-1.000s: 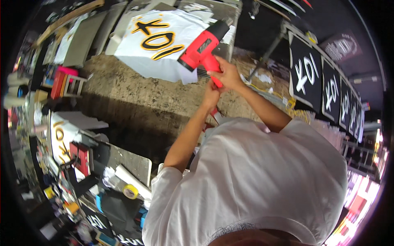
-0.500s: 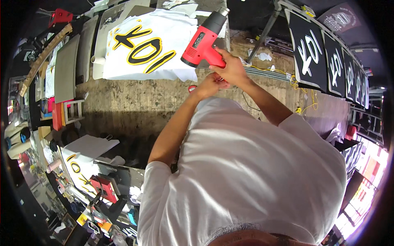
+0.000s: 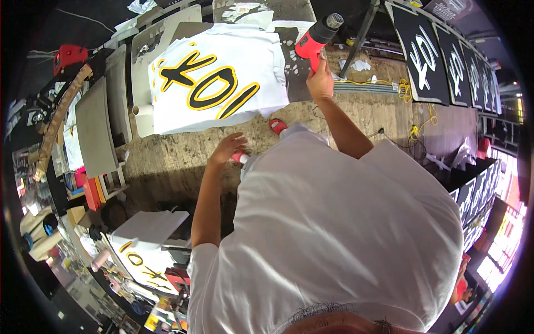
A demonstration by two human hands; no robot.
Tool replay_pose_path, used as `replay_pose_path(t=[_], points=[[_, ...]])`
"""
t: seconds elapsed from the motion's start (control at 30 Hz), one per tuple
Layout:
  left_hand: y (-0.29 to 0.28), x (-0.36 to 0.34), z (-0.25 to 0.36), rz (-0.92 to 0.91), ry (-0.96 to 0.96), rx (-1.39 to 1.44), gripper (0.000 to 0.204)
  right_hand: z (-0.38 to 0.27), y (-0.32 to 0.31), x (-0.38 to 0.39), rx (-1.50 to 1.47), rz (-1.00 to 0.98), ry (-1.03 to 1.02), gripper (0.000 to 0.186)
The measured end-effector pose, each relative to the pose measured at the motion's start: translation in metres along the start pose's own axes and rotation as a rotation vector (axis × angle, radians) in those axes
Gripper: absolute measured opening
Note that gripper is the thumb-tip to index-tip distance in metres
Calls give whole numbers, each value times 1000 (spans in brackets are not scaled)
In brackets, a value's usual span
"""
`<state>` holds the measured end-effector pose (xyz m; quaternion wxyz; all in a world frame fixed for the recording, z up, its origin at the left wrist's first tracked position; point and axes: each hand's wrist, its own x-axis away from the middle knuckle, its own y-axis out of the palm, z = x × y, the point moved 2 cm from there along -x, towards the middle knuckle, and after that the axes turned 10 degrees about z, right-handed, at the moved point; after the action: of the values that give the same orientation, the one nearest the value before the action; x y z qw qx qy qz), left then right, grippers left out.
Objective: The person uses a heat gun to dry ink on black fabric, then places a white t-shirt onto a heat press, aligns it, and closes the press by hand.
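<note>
While the brown wooden floor [image 3: 378, 119] spreads beneath everything, the grey desk [image 3: 303, 78] along its far side carries the white cloth [image 3: 245, 61], slightly rumpled and hiding part of the desk's near edge. On the cloth runs bold black lettering [image 3: 238, 101] edged in yellow. Just right of the cloth, the red-and-black heat gun [image 3: 312, 42] hangs in the air, with the right grip [image 3: 321, 82] wrapped around its handle [image 3: 316, 64]. The left grip [image 3: 227, 148] is loosely open, apparently grasping nothing, short of the cloth's near edge. The step in hand looks like positioning the gun one-handed; whether it is running cannot be told. If the lettering is to be warmed, the next move calls for turning the nozzle [image 3: 334, 21], which points away to the upper right, steadily toward it, with the left grip kept out of its line.
</note>
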<state>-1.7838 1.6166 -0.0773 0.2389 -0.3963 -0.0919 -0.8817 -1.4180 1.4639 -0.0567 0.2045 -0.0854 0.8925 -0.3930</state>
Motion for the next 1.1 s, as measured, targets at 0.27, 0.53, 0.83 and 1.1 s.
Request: replay_pose_path(t=[0.27, 0.53, 0.83, 1.1], points=[[-109, 47, -61, 123, -140, 152, 55, 12, 25, 26, 252, 238, -168, 57], [-196, 52, -75, 167, -86, 60, 51, -17, 15, 32, 262, 241, -121, 58], [-231, -15, 39, 199, 294, -51, 39, -135, 68, 43, -8, 173, -267, 29], [-259, -121, 156, 411, 747, -586, 32, -189, 170, -51, -101, -141, -358, 22]])
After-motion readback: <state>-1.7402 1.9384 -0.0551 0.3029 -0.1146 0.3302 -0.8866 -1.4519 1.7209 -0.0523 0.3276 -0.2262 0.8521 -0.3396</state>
